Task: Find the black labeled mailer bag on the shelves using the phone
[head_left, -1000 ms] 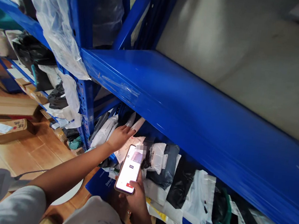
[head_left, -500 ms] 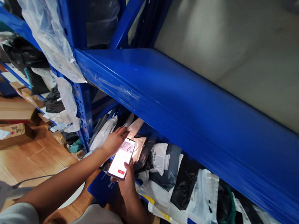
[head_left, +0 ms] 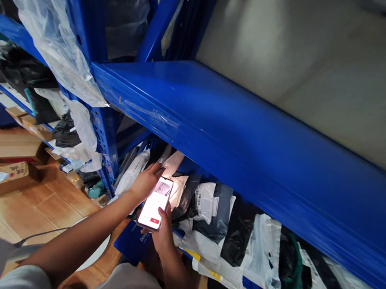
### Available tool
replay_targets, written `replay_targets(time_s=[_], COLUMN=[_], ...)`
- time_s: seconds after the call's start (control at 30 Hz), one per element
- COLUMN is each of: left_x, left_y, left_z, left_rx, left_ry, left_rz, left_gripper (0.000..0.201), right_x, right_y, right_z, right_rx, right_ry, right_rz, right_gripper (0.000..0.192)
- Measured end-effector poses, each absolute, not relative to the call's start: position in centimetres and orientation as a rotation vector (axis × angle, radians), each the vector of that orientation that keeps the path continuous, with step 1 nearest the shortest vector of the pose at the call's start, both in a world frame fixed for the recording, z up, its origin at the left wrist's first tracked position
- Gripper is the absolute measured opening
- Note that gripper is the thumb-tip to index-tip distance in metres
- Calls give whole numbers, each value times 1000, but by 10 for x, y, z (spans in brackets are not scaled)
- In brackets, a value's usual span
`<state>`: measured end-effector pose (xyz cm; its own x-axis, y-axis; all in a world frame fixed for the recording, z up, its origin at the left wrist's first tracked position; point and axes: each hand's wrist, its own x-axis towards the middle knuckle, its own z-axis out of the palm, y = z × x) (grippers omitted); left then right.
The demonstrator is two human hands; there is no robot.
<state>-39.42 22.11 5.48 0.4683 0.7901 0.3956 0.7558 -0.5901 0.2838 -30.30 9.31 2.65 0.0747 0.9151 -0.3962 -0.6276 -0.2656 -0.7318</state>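
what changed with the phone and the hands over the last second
The right hand brought the phone up and forward, close to the parcels on the lower shelf, its light now falling on a label there. The left hand stayed on the upright white parcels, shifting only slightly. The right hand's grip on the phone is unchanged, and the blue shelf beam and bagged parcels look undisturbed.

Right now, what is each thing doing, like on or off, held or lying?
Phone: screen lit, held in right hand.
Left hand: touching a white parcel.
Parcels: lying packed on the lower shelf.
Box: lying on the floor.
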Motion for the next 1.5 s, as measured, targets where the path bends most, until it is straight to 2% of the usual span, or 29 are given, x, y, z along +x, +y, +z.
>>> replay_targets(time_s=[0.63,1.2,1.5], left_x=[-395,-395,-395], left_y=[223,223,222], left_z=[50,49,49], left_rx=[2586,2621,2658], left_ry=[1425,1406,1420], left_rz=[841,874,897], left_gripper=[33,32,30], right_x=[-287,-260,-259], right_y=[75,44,42], right_z=[33,76,82], right_rx=[-970,-978,-925], right_ry=[-472,-616,-635], right_rz=[1540,1645,1655], right_gripper=[75,100,95])
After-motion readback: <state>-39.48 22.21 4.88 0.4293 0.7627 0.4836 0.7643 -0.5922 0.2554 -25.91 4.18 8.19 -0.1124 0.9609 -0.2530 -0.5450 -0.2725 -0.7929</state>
